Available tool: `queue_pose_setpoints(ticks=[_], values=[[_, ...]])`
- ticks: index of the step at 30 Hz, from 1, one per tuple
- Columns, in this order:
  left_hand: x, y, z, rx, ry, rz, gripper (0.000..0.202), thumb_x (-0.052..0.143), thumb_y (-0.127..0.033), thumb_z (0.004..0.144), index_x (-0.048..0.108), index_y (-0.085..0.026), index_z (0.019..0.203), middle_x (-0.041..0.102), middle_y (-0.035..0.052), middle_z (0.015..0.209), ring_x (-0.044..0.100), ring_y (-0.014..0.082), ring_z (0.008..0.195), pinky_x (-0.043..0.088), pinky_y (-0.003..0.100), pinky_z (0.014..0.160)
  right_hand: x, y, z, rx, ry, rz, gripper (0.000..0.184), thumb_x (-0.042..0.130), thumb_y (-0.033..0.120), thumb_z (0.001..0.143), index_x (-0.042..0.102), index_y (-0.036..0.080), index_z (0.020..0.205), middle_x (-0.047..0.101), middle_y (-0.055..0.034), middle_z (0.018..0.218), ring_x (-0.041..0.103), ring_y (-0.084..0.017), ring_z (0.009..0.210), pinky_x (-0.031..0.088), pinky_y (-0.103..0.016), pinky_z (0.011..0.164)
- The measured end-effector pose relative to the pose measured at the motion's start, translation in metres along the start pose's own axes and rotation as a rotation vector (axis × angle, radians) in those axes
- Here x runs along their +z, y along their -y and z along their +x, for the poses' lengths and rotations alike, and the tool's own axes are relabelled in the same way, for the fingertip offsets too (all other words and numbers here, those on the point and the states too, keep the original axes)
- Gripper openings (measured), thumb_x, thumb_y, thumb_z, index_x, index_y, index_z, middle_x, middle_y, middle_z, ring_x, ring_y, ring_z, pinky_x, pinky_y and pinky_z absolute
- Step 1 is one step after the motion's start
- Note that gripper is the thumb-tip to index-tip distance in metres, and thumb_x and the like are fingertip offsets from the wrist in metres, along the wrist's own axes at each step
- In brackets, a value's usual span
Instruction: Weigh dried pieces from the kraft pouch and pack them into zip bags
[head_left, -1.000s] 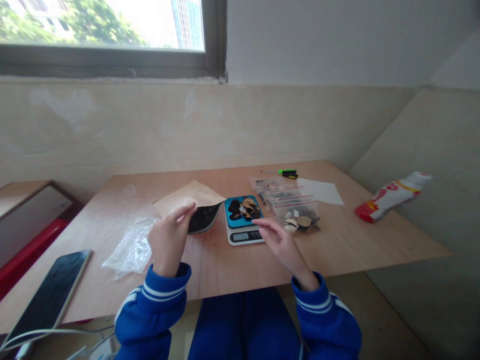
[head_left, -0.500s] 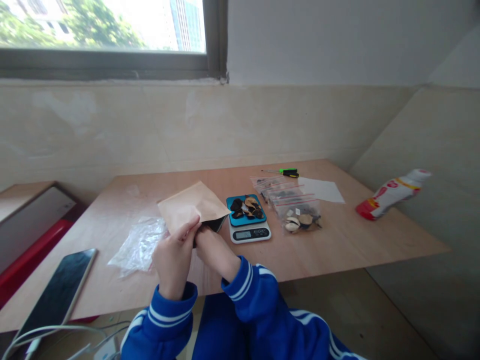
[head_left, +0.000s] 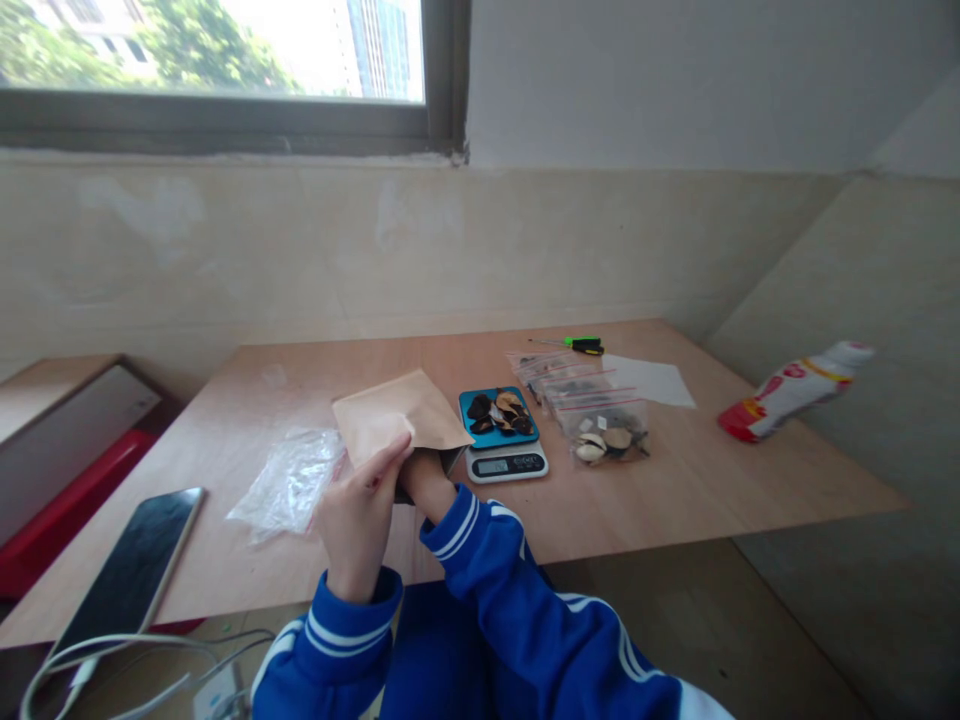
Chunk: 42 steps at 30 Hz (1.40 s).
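Note:
A brown paper bag (head_left: 397, 408) is gripped at its near edge by my left hand (head_left: 364, 525), thumb on top. My right hand (head_left: 427, 482) reaches into the bag's mouth, so its fingers are hidden. Just right of the bag stands a digital kitchen scale (head_left: 508, 467) with a blue top and a lit display too small to read. Dark and tan dried slices (head_left: 499, 411) lie piled on the scale.
Right of the scale are several zip bags (head_left: 611, 435) of dried pieces, a white paper sheet (head_left: 652, 382) and screwdrivers (head_left: 581, 344). A red-white bottle (head_left: 795, 392) stands far right. Crumpled clear plastic (head_left: 289, 480) and a cabled phone (head_left: 135, 560) lie left.
My right hand has gone deeper into the paper bag, with less of the wrist showing. The view has shifted slightly; the things on the table look unmoved.

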<state>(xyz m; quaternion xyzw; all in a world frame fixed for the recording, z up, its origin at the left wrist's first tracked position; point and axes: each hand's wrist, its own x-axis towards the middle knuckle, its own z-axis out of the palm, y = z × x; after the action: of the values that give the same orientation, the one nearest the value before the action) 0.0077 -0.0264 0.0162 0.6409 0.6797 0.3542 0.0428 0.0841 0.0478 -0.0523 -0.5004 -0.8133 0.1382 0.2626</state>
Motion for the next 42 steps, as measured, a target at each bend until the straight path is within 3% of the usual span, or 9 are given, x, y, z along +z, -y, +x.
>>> queue_pose_setpoints(ticks=[3, 6, 12, 17, 22, 28, 35, 39, 42], values=[[-0.002, -0.002, 0.006, -0.026, 0.005, 0.036, 0.024, 0.064, -0.037, 0.083, 0.071, -0.038, 0.106, 0.076, 0.0020, 0.081, 0.070, 0.0213, 0.072, 0.040, 0.024, 0.056, -0.016, 0.003, -0.007, 0.113, -0.027, 0.080, 0.044, 0.034, 0.001, 0.092, 0.051, 0.009, 0.131, 0.058, -0.0175, 0.131, 0.046, -0.029, 0.130, 0.033, -0.045, 0.112], [-0.005, -0.004, 0.015, -0.033, 0.027, 0.049, 0.023, 0.062, -0.041, 0.083, 0.071, -0.039, 0.104, 0.075, 0.0015, 0.077, 0.069, 0.0222, 0.071, 0.039, 0.025, 0.055, -0.043, 0.008, -0.022, 0.120, -0.033, 0.178, 0.035, 0.040, 0.006, 0.093, 0.061, 0.013, 0.120, 0.065, -0.0136, 0.121, 0.059, -0.025, 0.116, 0.046, -0.036, 0.100], [-0.012, -0.010, 0.037, -0.031, -0.002, 0.088, 0.024, 0.063, -0.044, 0.082, 0.072, -0.038, 0.103, 0.075, 0.0019, 0.073, 0.069, 0.0242, 0.069, 0.036, 0.026, 0.051, -0.102, 0.018, -0.042, 0.092, -0.083, 0.312, 0.021, 0.064, 0.013, 0.083, 0.069, 0.015, 0.103, 0.071, -0.0100, 0.105, 0.064, -0.024, 0.101, 0.049, -0.037, 0.091], [-0.016, -0.011, 0.054, -0.036, -0.028, 0.111, 0.026, 0.061, -0.048, 0.081, 0.072, -0.039, 0.102, 0.076, 0.0025, 0.080, 0.069, 0.0269, 0.074, 0.036, 0.028, 0.053, -0.138, -0.005, -0.069, 0.066, -0.124, 0.484, 0.026, 0.069, 0.025, 0.080, 0.068, 0.022, 0.107, 0.071, -0.0040, 0.105, 0.065, -0.019, 0.096, 0.050, -0.033, 0.087], [-0.008, -0.004, 0.058, -0.060, -0.017, 0.115, 0.027, 0.061, -0.049, 0.081, 0.072, -0.038, 0.103, 0.076, 0.0031, 0.085, 0.069, 0.0281, 0.078, 0.036, 0.028, 0.053, -0.119, -0.067, -0.086, 0.215, -0.220, 0.328, 0.034, 0.065, 0.016, 0.081, 0.061, 0.020, 0.115, 0.068, -0.0079, 0.110, 0.064, -0.021, 0.103, 0.049, -0.038, 0.092], [0.000, -0.004, 0.053, -0.068, 0.015, 0.139, 0.027, 0.061, -0.048, 0.082, 0.072, -0.037, 0.104, 0.076, 0.0041, 0.081, 0.070, 0.0281, 0.078, 0.036, 0.028, 0.053, -0.085, -0.105, -0.077, 0.119, -0.229, -0.109, 0.018, 0.066, 0.012, 0.080, 0.067, 0.018, 0.096, 0.068, -0.0118, 0.111, 0.056, -0.028, 0.113, 0.045, -0.047, 0.096], [-0.003, -0.002, 0.053, -0.070, 0.001, 0.135, 0.027, 0.060, -0.047, 0.083, 0.071, -0.037, 0.105, 0.076, 0.0034, 0.082, 0.070, 0.0258, 0.076, 0.037, 0.027, 0.053, -0.103, -0.085, -0.097, 0.057, -0.270, -0.244, 0.019, 0.061, 0.023, 0.087, 0.069, 0.020, 0.104, 0.055, -0.0129, 0.135, 0.048, -0.032, 0.123, 0.041, -0.052, 0.098], [-0.001, 0.003, 0.051, -0.047, -0.010, 0.118, 0.026, 0.060, -0.046, 0.083, 0.072, -0.037, 0.104, 0.076, 0.0031, 0.082, 0.070, 0.0242, 0.076, 0.036, 0.026, 0.052, -0.119, -0.056, -0.135, 0.053, -0.365, -0.035, 0.021, 0.048, 0.022, 0.094, 0.067, 0.023, 0.103, 0.064, -0.0089, 0.116, 0.057, -0.023, 0.110, 0.045, -0.043, 0.096], [0.007, 0.010, 0.049, -0.030, -0.003, 0.109, 0.027, 0.059, -0.047, 0.083, 0.072, -0.036, 0.104, 0.076, 0.0038, 0.081, 0.069, 0.0245, 0.075, 0.036, 0.026, 0.053, -0.122, -0.038, -0.166, 0.075, -0.299, 0.105, 0.022, 0.045, 0.018, 0.094, 0.065, 0.023, 0.103, 0.067, -0.0058, 0.103, 0.060, -0.020, 0.101, 0.048, -0.039, 0.092]])
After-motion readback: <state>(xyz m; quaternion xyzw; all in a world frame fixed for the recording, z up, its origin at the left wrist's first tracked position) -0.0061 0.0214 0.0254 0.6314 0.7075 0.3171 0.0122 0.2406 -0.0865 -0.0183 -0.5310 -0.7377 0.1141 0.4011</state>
